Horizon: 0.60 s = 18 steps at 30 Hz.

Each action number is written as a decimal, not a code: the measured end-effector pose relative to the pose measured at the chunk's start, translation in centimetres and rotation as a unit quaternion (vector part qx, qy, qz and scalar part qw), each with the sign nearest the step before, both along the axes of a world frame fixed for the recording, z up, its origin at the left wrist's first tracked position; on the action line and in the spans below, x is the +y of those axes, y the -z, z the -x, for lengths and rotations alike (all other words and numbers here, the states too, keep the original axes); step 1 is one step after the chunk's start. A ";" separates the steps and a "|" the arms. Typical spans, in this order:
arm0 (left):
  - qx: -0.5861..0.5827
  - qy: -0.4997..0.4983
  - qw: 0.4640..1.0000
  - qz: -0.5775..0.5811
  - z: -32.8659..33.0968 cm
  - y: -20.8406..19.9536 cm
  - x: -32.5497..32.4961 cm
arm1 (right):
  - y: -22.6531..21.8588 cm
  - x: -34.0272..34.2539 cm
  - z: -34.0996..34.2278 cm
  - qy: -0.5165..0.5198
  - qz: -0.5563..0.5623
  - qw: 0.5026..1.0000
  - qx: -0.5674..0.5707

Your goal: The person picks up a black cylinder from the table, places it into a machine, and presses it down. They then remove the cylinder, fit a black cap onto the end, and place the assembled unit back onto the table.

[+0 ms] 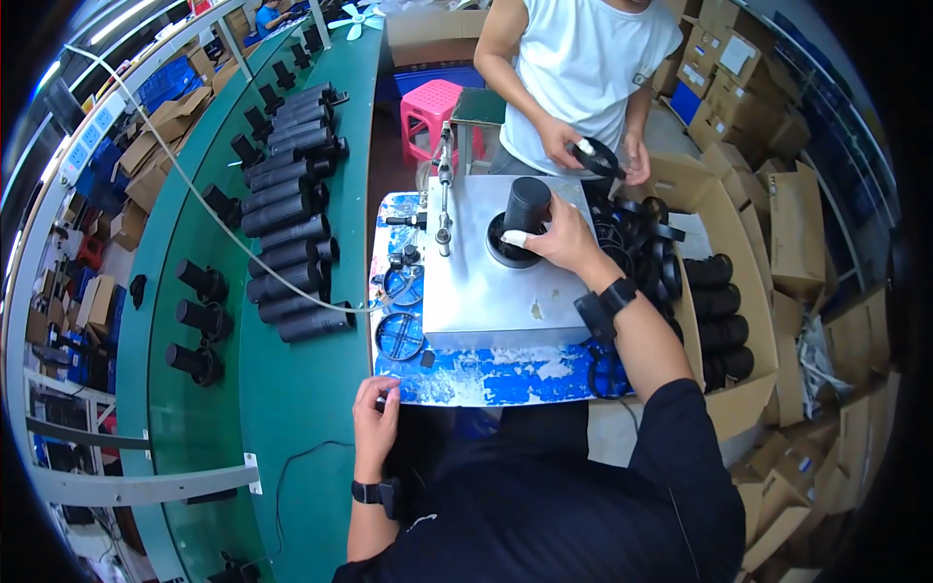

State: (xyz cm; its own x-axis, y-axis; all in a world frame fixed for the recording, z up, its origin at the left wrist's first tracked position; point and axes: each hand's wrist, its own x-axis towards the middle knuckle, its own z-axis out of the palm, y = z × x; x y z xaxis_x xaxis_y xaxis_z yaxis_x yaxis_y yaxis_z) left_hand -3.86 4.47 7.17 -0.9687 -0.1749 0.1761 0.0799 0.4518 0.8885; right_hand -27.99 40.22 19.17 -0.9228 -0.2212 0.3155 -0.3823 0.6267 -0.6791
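Observation:
My right hand (567, 236) grips an upright black cylinder (528, 202) with a textured side, its thumb across the lower part. The cylinder stands in a round black ring-shaped seat (505, 251) on top of a silver metal box (466, 306). How its lower end sits in the seat is hidden. At the near left edge of the blue, paint-worn tabletop (457, 381), my left hand (374, 416) is closed with curled fingers; a small dark spot shows by them, too small to name. Left of the box lie blue round discs (399, 335) with black rims.
Across the box, a person in white (588, 78) holds a black ring (597, 155). Black cylinders (296, 228) line the green bench (301, 418) at left. A metal rod fixture (444, 189) rises at the box's left edge. A cardboard box (748, 389) of black parts stands right.

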 end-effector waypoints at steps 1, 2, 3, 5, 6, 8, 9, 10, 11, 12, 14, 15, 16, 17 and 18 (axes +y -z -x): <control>0.007 0.008 1.000 0.001 0.2 -0.1 0.2 | -0.1 0.4 0.2 0.000 0.000 1.000 0.001; 0.014 0.016 1.000 0.002 0.5 -0.3 0.3 | -0.3 0.7 0.4 -0.021 -0.012 1.000 -0.001; 0.022 0.025 0.999 0.004 1.0 -0.5 0.4 | -0.5 1.0 0.5 -0.041 -0.023 0.999 -0.003; 0.034 0.036 0.999 0.012 2.3 -2.0 0.4 | -0.2 1.1 0.3 -0.059 -0.033 0.998 -0.003; 0.047 0.049 0.997 0.020 3.6 -3.2 0.4 | 0.5 1.2 0.3 -0.045 -0.019 0.999 -0.007; 0.066 0.059 0.996 0.029 6.7 -4.8 0.4 | 1.5 1.2 0.2 -0.020 0.011 1.000 -0.015; 0.098 0.070 0.992 0.044 8.4 -5.2 0.2 | 1.3 0.4 -0.4 -0.020 0.012 1.000 -0.012; 0.131 0.079 0.986 0.060 10.0 -5.7 0.0 | 0.6 -0.9 -1.2 0.023 0.016 1.000 -0.008; 0.132 0.077 0.986 0.062 11.7 -5.9 0.0 | -0.1 -2.2 -1.9 0.066 0.021 0.998 -0.006; 0.153 0.085 0.981 0.077 13.5 -6.1 -0.1 | -0.4 -2.8 -2.1 0.110 0.026 0.994 -0.005; 0.173 0.103 0.975 0.092 16.5 -6.5 0.4 | 0.1 -0.9 -0.6 0.047 0.034 0.998 0.011; 0.162 0.105 0.977 0.093 17.9 -6.8 0.8 | 0.4 0.5 0.5 -0.018 0.040 0.999 0.027; 0.151 0.107 0.978 0.093 19.3 -6.7 1.2 | 0.7 1.4 1.0 -0.084 0.045 0.995 0.042; 0.150 0.108 0.978 0.093 20.4 -6.4 1.3 | 0.6 1.4 0.8 -0.082 0.046 0.995 0.041; 0.139 0.103 0.980 0.101 21.5 -6.2 1.3 | 0.7 1.4 0.5 -0.069 0.038 0.996 0.039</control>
